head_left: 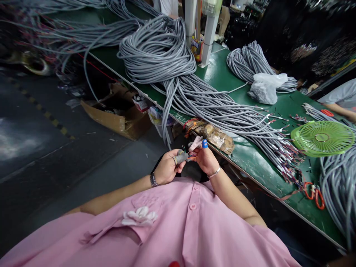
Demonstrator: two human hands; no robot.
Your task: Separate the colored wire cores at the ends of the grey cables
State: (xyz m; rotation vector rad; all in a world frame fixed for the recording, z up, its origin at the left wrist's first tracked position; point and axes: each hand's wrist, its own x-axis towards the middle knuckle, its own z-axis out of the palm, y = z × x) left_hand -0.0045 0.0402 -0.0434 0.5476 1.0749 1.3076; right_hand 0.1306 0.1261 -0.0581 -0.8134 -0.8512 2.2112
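Note:
In front of the pink shirt, my left hand (167, 167), with a dark watch at its wrist, is closed in a pinch. A grey, ribbed piece (180, 157) lies along its thumb; whether it is a finger cover or a cable end I cannot tell. Thin coloured wires (191, 156) run from there to my right hand (207, 160), whose fingers are pinched around them. A blue finger cap (205, 144) covers the right thumb, and a pale pink wrap (196, 142) shows on a finger behind it. The wires' far ends are hidden.
Bundled grey cables (217, 107) with stripped ends spread over the green table (214, 72). A taped wooden block (215, 137) sits at its edge. Right are orange-handled scissors (314, 193) and a green fan (322, 138). A cardboard box (111, 118) stands on the floor. Another person's arm (343, 110) shows.

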